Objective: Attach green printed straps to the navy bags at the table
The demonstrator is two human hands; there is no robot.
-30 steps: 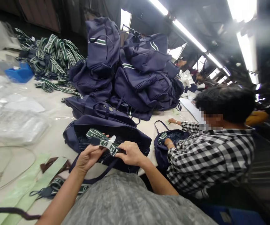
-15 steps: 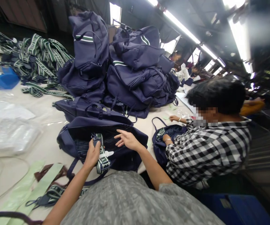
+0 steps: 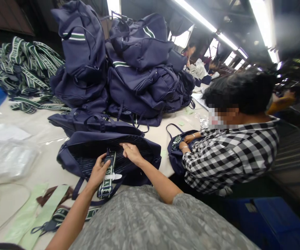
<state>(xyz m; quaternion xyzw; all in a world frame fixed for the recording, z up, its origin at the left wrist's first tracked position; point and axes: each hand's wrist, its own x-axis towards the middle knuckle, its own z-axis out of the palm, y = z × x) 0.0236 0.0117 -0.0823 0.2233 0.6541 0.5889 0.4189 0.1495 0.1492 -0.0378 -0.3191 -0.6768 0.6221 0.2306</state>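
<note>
An unzipped navy bag lies in front of me, its striped lining showing. My left hand is wrapped round a folded green-and-white lettered strap, held over the bag's near edge; a white tag hangs on the strap. My right hand is over the bag's opening, its index finger stretched to the left and the other fingers curled. Whether anything small sits between those fingers is too small to tell.
Navy bags are piled behind, with a heap of lettered straps to their left. Plastic sleeves lie at left. At right, a person in a checked shirt handles another navy bag.
The view has shifted, moving the piles leftward. My right hand's spread fingers have curled, leaving the index finger out. The strap in my left hand hangs straighter. The neighbour's hands have come together.
</note>
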